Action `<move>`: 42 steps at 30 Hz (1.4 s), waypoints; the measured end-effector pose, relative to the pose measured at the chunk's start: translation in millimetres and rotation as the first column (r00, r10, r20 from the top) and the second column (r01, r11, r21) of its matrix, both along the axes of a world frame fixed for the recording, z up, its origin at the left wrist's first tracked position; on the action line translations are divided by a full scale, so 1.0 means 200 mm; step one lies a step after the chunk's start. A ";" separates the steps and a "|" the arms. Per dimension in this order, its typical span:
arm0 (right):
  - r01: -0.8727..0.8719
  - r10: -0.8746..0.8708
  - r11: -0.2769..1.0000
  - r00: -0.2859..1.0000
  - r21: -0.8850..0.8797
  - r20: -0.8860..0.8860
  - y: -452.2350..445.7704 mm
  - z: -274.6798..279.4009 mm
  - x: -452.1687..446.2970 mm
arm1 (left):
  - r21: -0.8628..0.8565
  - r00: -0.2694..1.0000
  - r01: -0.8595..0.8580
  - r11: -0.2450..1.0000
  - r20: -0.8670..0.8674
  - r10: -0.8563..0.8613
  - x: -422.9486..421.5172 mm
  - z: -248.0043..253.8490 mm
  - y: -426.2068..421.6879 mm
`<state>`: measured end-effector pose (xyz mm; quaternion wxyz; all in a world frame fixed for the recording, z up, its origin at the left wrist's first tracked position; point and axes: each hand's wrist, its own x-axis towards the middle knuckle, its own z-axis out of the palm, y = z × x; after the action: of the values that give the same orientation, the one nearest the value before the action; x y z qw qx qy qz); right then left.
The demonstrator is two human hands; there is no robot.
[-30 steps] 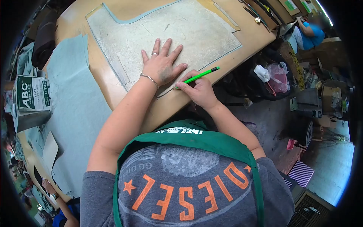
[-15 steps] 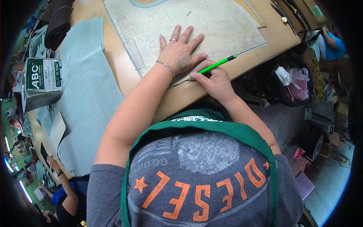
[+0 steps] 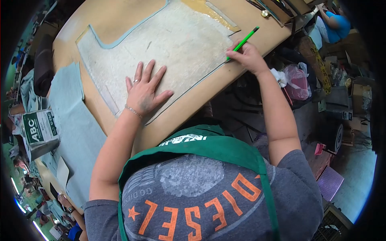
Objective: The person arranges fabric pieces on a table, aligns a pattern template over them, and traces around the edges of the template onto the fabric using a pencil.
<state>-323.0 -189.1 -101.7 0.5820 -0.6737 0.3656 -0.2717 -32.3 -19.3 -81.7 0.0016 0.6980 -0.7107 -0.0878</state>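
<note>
One green pencil [image 3: 247, 39], pinched in the fingers of the right hand [image 3: 251, 58], looks mid-line along the edge of the pale panel [image 3: 185, 52], left hand [image 3: 143, 96] spread wide, holding it flat on the tabletop [image 3: 120, 16], so imo any next stroke wants steady pressure.

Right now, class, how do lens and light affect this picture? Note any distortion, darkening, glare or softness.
Head view: wide-lens bending, black curved borders; head view: glossy glare on the yellow strip, bluish brightness on the pale floor; head view: green pencil fairly crisp, smallest print on the ABC can unreadable.
</note>
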 end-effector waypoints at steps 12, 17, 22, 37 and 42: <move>0.300 -0.290 0.954 0.935 -0.023 0.206 0.00 0.05 -0.05 | 0.046 1.000 -0.012 0.999 0.005 0.012 0.00 -0.01 -0.02; 0.133 -0.158 0.985 0.955 0.113 0.253 0.31 0.01 0.23 | 0.051 1.000 -0.023 0.998 0.011 0.022 0.00 0.01 -0.02; 0.031 -0.038 0.997 0.995 0.075 0.091 0.50 -0.02 0.37 | -0.031 1.000 -0.017 0.999 0.015 0.018 0.00 -0.01 0.00; 0.124 -0.123 0.992 0.992 0.030 -0.030 0.35 0.00 0.28 | -0.053 0.997 -0.004 0.999 -0.074 0.000 0.03 -0.01 0.01; 0.353 -0.361 0.921 0.933 -0.165 -0.017 -0.13 -0.03 -0.16 | -0.005 0.998 -0.001 1.000 -0.056 0.001 0.02 0.00 0.01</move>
<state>-354.8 -215.7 -106.8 0.4585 -0.6462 0.4728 -0.3856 -27.7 -17.8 -81.0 0.0235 0.6958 -0.7101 -0.1055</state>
